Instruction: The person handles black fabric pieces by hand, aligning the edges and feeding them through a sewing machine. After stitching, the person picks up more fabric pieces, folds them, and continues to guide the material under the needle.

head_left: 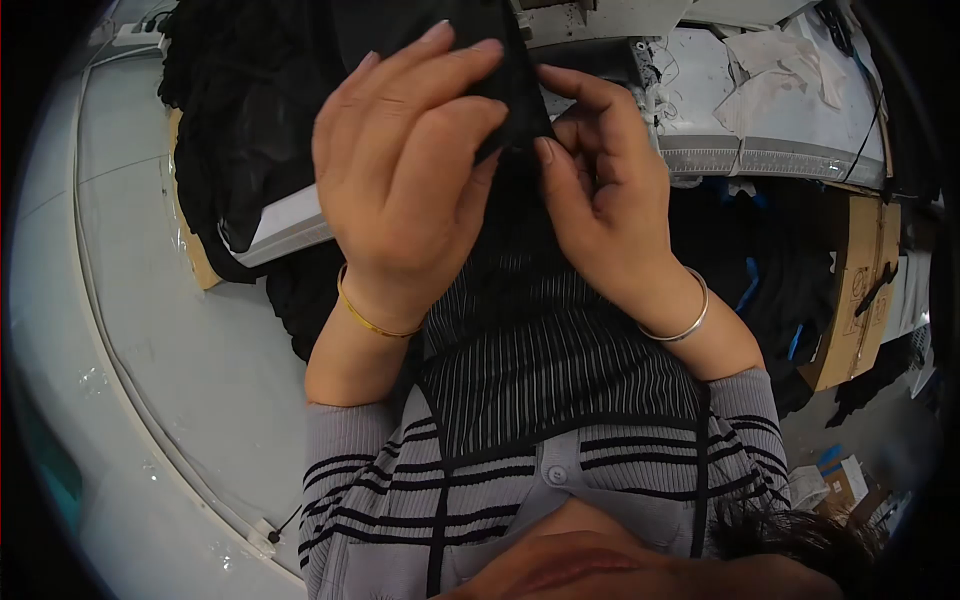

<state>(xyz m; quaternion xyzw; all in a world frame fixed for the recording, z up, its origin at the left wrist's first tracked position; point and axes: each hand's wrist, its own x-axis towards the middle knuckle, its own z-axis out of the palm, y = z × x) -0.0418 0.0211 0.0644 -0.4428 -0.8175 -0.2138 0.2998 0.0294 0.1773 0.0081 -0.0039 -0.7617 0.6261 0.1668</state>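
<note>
Black fabric (425, 25) hangs between my two hands at the top centre. My left hand (400, 150) lies over its near side, fingers bent and a little apart, with the thumb partly hidden behind the index finger. At the fabric's right edge, my right hand (610, 170) has its thumb and index finger curled towards that edge; the fingertips meet dark cloth. A gold bangle is on the left wrist, a silver one on the right. More black cloth (230, 110) is heaped left of my left hand.
A white work table (700, 100) with a ruler strip (780, 158), grey scraps (775, 75) and loose threads is at the upper right. Below it stands a cardboard box (855, 290) beside dark cloth. A cable runs along the floor at left.
</note>
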